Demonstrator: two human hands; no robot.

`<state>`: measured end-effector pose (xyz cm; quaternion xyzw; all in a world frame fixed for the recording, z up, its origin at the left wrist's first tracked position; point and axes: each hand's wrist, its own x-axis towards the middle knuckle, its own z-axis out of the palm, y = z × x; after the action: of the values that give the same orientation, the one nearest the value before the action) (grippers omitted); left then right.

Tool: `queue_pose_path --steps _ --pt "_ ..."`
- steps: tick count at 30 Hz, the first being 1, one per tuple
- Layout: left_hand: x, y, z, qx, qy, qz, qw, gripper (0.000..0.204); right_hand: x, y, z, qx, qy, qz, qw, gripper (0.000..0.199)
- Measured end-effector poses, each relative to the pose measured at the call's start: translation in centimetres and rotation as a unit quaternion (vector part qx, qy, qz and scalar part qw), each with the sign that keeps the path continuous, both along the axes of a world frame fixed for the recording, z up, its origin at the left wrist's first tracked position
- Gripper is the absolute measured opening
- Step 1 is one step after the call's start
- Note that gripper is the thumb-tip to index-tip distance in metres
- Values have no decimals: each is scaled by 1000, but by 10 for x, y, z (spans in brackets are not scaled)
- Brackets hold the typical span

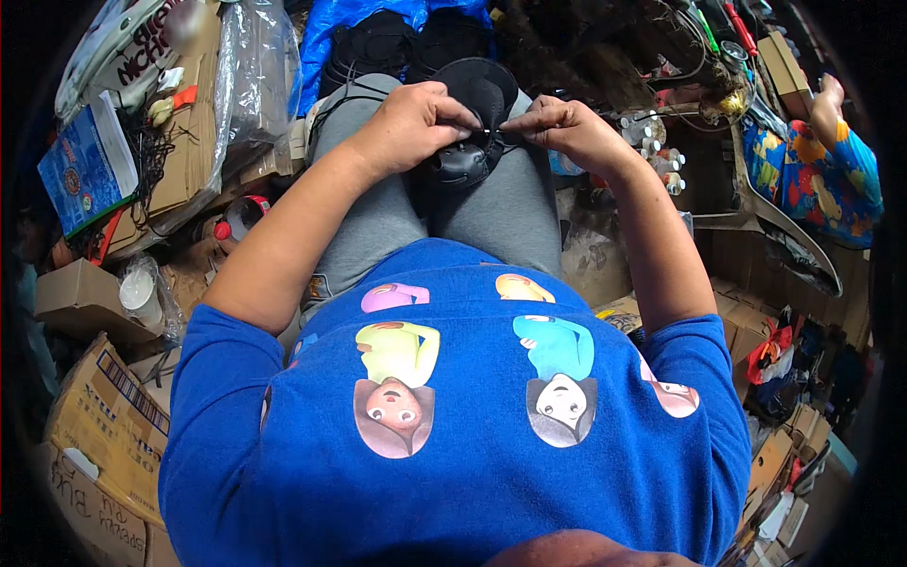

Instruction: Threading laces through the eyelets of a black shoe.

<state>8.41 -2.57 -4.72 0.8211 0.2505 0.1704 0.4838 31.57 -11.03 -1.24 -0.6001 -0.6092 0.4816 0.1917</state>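
A black sandal (480, 87) with a rounded, glossy toe lies across my grey-trousered thighs, its toe towards me. My left hand (430, 118) reaches it from the left, thumb and fingers closed on its upper near the middle. From the right, my right hand (557, 128) meets it with fingertips pinched together. Between the fingertips shows a small light sliver, too tiny to name. What the right fingers grip is hidden. Thin black cords (350, 93) trail over my left thigh.
More black footwear (373, 42) sits beyond my knees on a blue plastic sheet (321, 38). On the left are flattened cardboard, a blue book (87, 165) and boxes (94, 293). Several small white-capped bottles (666, 161) stand at right, near another person's bright patterned sleeve (831, 175).
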Motion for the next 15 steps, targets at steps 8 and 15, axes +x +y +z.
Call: queue_pose_path --steps 8,15 --pt "-5 -1 12 168 41 -40 984 24 -5 -11 -6 -65 66 -105 990 28" --pt "4 -4 -10 -202 8 62 977 18 -13 -14 -14 -46 149 -159 975 25"
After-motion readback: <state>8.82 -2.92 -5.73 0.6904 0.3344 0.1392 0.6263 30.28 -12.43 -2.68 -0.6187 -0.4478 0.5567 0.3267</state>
